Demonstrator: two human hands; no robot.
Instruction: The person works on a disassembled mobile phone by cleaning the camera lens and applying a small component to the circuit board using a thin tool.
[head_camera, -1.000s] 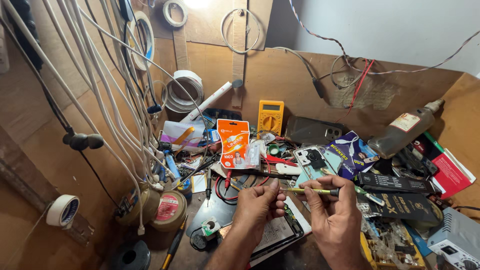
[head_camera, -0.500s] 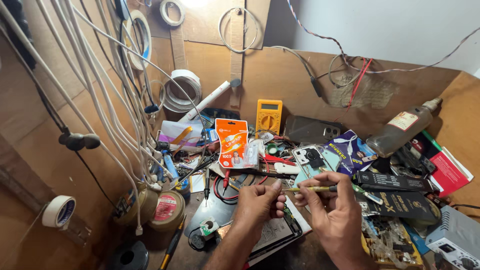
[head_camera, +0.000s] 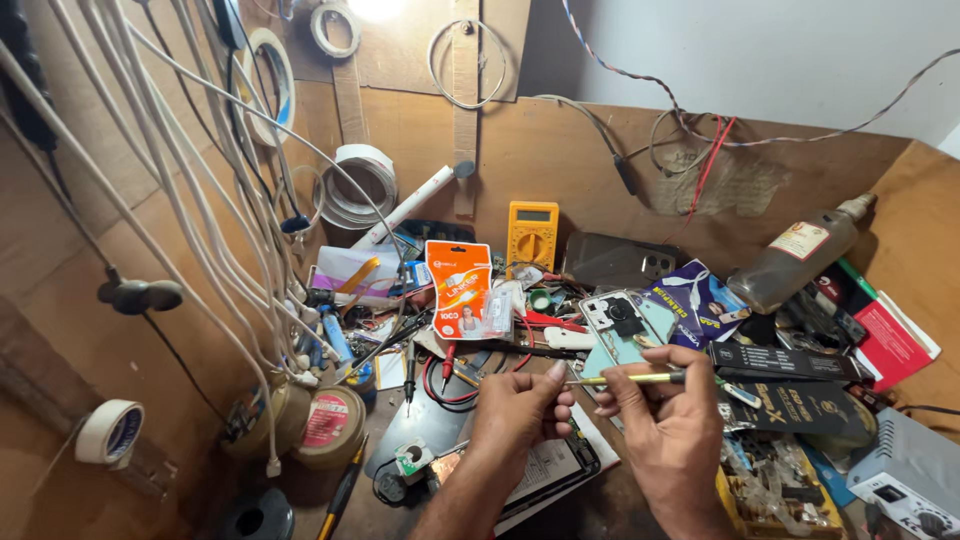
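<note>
both hands (head_camera: 600, 420) on a yellow-handled screwdriver (head_camera: 640, 378)

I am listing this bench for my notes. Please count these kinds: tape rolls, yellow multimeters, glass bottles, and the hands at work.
Tape rolls: 4
Yellow multimeter: 1
Glass bottle: 1
Hands, left hand and right hand: 2
Total: 8

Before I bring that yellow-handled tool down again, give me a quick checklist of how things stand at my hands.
1. Tool grip: right hand pinches the yellow-handled tool level, ok.
2. Tip end: left hand has fingertips at the tool's thin end; whether they hold a small part, cannot tell.
3. Workpiece: opened phone lies flat under both hands, ok.
4. Space around: red and black probe leads lie close beside the phone, not ok.
5. Meter: yellow multimeter stands upright at the back wall, ok.
</note>
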